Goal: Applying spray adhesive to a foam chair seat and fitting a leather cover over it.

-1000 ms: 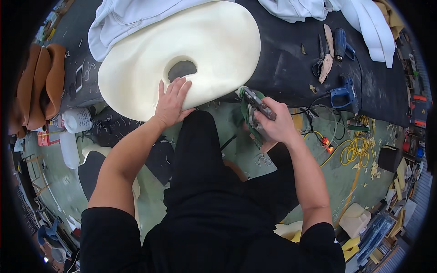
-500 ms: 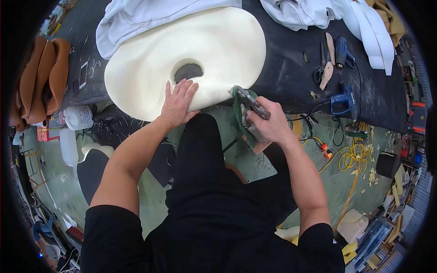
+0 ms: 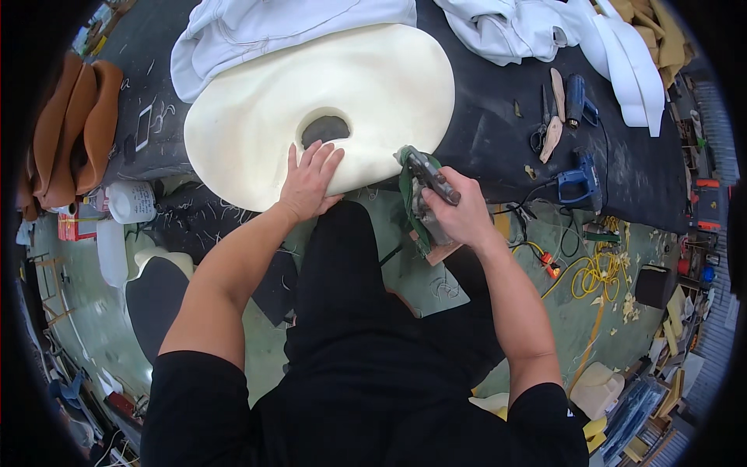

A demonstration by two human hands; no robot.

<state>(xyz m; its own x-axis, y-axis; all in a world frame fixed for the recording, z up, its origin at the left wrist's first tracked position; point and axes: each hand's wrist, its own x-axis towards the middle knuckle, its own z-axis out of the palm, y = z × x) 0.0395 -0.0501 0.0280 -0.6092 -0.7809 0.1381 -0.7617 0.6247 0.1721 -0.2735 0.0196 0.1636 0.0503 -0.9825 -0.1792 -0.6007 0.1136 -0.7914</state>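
Note:
A large cream foam cushion (image 3: pixel 257 117) with a dark oval hole near its front lies on a black worktable (image 3: pixel 498 132), overhanging the table's near edge. My left hand (image 3: pixel 310 180) rests flat on the foam just below the hole, fingers spread. My right hand (image 3: pixel 455 212) grips a green and grey handheld power tool (image 3: pixel 420 194). The tool's top end sits at the foam's lower right edge.
White fabric (image 3: pixel 257 27) is piled behind the foam. Scissors (image 3: pixel 539 128), a blue tool (image 3: pixel 574 97) and a blue power tool (image 3: pixel 580 175) lie on the table to the right. Brown leather pieces (image 3: pixel 74 124) hang at the left. Yellow cable (image 3: pixel 595 272) and foam scraps litter the floor.
The view has shifted slightly, so the foam and table appear further right. My right hand with the tool has stayed at the foam's lower right edge, and my left hand has stayed below the hole.

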